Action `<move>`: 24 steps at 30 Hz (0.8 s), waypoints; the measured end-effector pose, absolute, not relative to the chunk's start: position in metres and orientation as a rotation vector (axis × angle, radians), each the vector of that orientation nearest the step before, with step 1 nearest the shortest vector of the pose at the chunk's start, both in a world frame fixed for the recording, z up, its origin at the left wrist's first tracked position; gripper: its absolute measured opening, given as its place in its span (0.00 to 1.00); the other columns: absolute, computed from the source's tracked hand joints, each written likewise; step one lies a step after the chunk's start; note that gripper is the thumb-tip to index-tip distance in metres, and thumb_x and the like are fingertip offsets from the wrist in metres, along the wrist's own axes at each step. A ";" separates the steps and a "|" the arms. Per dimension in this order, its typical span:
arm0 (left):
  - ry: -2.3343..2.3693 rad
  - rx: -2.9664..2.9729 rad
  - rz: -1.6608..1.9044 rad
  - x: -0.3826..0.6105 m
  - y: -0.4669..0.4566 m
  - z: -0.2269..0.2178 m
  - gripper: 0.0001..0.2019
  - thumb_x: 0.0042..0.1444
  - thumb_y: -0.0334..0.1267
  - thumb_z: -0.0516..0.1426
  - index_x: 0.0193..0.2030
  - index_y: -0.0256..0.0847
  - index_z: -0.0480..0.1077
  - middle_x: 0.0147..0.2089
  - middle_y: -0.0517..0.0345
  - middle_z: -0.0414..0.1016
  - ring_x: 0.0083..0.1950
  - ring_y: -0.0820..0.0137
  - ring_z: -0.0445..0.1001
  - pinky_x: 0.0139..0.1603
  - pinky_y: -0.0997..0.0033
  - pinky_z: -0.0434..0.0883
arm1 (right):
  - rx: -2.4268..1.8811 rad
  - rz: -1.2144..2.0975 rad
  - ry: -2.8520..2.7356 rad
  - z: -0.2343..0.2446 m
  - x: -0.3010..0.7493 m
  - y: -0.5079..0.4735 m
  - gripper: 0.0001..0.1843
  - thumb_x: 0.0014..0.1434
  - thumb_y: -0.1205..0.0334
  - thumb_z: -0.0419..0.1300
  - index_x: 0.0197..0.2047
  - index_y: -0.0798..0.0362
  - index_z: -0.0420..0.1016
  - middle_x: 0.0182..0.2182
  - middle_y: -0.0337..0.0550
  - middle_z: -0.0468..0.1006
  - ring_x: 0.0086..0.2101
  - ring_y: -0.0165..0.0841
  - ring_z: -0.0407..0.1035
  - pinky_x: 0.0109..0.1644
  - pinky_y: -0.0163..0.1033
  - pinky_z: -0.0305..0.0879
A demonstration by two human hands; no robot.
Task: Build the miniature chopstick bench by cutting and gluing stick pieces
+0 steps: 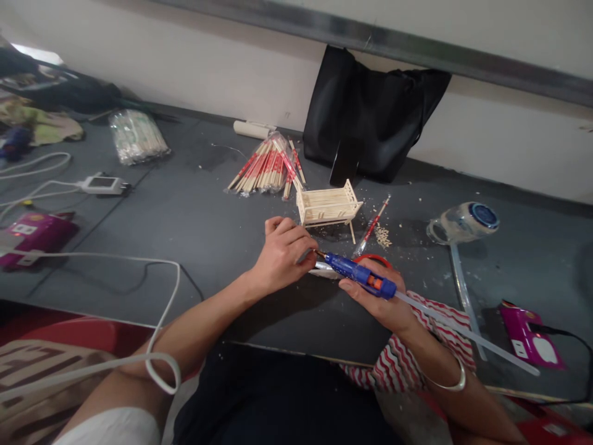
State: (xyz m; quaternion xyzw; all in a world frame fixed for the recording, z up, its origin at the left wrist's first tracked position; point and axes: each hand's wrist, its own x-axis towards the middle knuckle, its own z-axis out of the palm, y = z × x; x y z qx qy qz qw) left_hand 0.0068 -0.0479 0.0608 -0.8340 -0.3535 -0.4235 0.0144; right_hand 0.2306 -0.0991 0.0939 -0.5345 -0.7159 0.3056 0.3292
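My right hand [382,303] is wrapped round a blue glue gun [359,275] with a clear glue stick trailing out of its back. The gun's nozzle points left at my left hand [280,253], whose fingers are pinched together on something small that I cannot make out, right at the nozzle tip. Just beyond both hands stands a small crate-like model [328,205] built of wooden sticks. A red-handled tool [373,258] peeks out behind the gun.
A bundle of red-wrapped chopsticks [269,165] and a black bag [370,117] lie behind the model. A loose chopstick [372,227], crumbs and a tipped glass jar [463,222] are to the right. White cables [92,256], a power strip [104,184] and pink packs [528,337] flank the dark table [185,216].
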 end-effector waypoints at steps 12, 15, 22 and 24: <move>-1.374 -2.728 -1.389 0.005 -0.044 0.060 0.08 0.61 0.30 0.59 0.31 0.45 0.76 0.32 0.61 0.81 0.36 0.67 0.70 0.52 0.58 0.59 | -1.399 0.578 -1.680 0.099 0.252 -0.101 0.19 0.59 0.49 0.67 0.25 0.49 0.68 0.18 0.31 0.66 0.20 0.27 0.59 0.25 0.34 0.58; -1.600 -2.849 -1.694 0.004 -0.042 0.060 0.05 0.59 0.37 0.63 0.32 0.46 0.80 0.31 0.60 0.81 0.36 0.67 0.73 0.50 0.58 0.64 | -1.503 0.304 -1.611 0.105 0.268 -0.099 0.20 0.59 0.45 0.66 0.26 0.47 0.67 0.19 0.32 0.67 0.21 0.29 0.61 0.27 0.36 0.60; -1.952 -2.719 -2.686 0.008 -0.042 0.065 0.08 0.47 0.44 0.73 0.29 0.44 0.83 0.33 0.55 0.81 0.36 0.67 0.74 0.42 0.64 0.71 | -2.146 0.055 -1.735 0.092 0.313 -0.099 0.25 0.54 0.31 0.59 0.30 0.45 0.67 0.29 0.47 0.79 0.30 0.44 0.73 0.32 0.42 0.61; -1.962 -2.669 -2.797 0.010 -0.043 0.066 0.08 0.44 0.43 0.74 0.29 0.45 0.84 0.33 0.56 0.81 0.35 0.68 0.74 0.40 0.66 0.71 | -2.251 0.168 -1.805 0.083 0.325 -0.102 0.20 0.54 0.37 0.61 0.31 0.45 0.68 0.32 0.48 0.81 0.33 0.45 0.75 0.33 0.43 0.64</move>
